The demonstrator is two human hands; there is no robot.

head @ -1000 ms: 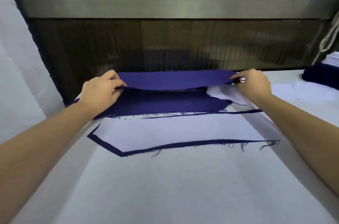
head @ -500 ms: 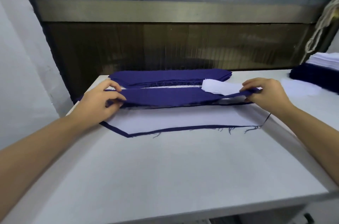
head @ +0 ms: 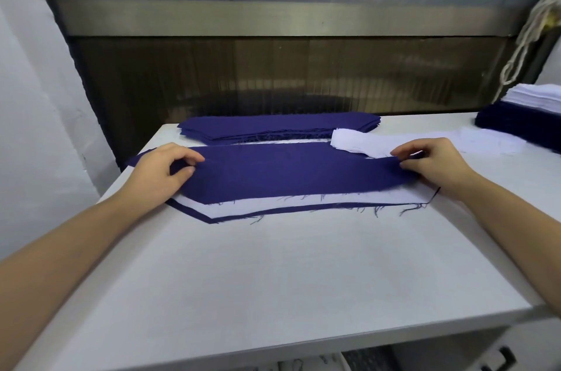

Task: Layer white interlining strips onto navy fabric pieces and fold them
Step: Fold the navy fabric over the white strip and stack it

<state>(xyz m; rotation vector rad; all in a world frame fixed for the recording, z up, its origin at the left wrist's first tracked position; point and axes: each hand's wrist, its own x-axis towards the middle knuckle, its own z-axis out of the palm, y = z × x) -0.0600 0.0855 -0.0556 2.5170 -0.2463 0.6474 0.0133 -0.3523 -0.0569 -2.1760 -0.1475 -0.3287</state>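
Nearest us on the white table (head: 273, 279), a white interlining strip (head: 273, 205) lies on a bottom navy piece (head: 236, 217) whose frayed edge frames it. Across its far part we hold a navy fabric piece (head: 288, 173), our left hand (head: 161, 170) pinching its left end and our right hand (head: 437, 164) its right. Beyond lie loose white strips (head: 364, 143), a navy stack (head: 273, 127) and, far right, a navy-and-white pile (head: 516, 124).

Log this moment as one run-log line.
step: navy piece laid over white interlining | left hand: pinching its left end | right hand: pinching its right end
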